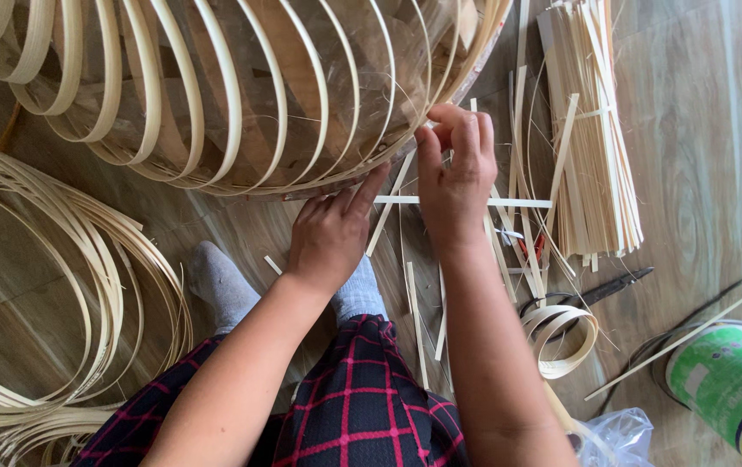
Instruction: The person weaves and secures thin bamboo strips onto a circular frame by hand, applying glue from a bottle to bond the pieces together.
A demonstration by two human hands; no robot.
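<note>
A large round frame of curved pale bamboo strips (215, 95) lies on the wooden floor at the top. My left hand (332, 233) presses flat against its lower rim, fingers apart. At the rim's right end my right hand (455, 169) pinches a thin bamboo strip (461, 201), its fingers closed on the strip. Loose flat slats (414, 311) are scattered under both hands.
Coiled bamboo strips (60, 285) lie at the left. A bundle of straight slats (591, 130) lies at the top right. Scissors (600, 290), a small coiled strip (561, 337), a green can (729, 389) and a plastic bag (617, 432) sit at the right. My socked feet (219, 281) rest below the frame.
</note>
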